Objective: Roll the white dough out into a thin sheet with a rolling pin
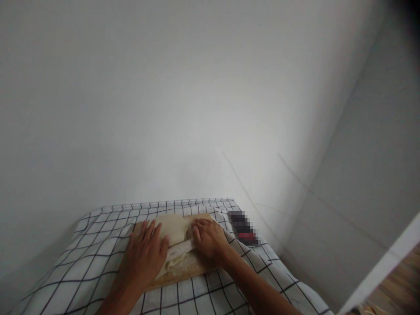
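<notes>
A pale, flat sheet of dough (172,228) lies on a wooden board (177,276), its near side showing a folded or rolled strip dusted white. Whether anything sits inside that strip cannot be made out. On the left side of the dough rests my left hand (146,249), fingers stretched out and spread, the thumb near the strip's left end. My right hand (209,238) has its fingers bent down over the strip's right end, closed on the dough; the fingertips are partly hidden. Both forearms reach in from the near edge.
Under the board is a white tablecloth with dark grid lines (88,258), bunched up at the right. A blurred-out dark item with a red patch (244,228) lies right of the board. The white wall (157,109) stands directly behind the table; wooden flooring (398,284) shows at lower right.
</notes>
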The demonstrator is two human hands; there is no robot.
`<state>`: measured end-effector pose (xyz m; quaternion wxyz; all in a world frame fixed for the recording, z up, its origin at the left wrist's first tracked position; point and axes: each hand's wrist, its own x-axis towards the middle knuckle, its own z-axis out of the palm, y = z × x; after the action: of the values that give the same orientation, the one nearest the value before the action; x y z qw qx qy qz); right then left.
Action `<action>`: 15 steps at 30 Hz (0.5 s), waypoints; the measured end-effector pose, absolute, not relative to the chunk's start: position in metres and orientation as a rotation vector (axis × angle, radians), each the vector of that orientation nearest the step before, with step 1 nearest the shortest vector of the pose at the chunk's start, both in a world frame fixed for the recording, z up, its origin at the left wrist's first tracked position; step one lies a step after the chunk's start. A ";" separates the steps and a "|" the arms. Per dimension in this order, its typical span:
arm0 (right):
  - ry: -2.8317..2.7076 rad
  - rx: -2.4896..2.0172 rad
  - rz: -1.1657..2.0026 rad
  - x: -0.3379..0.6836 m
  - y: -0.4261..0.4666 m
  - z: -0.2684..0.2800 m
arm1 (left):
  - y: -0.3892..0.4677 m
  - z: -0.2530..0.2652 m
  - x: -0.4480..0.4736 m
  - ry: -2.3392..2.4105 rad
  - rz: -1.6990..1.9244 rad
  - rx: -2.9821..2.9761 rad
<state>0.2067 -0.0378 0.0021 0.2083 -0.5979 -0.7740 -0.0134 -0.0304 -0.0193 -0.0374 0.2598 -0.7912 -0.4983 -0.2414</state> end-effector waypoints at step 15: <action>-2.219 -1.636 -0.025 0.209 -0.025 0.001 | -0.028 -0.029 -0.024 -1.420 -0.655 -2.183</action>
<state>0.2090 -0.0250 0.0010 0.1909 -0.5824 -0.7901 -0.0088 -0.0235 -0.0283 -0.0288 0.2264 -0.7919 -0.5150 -0.2375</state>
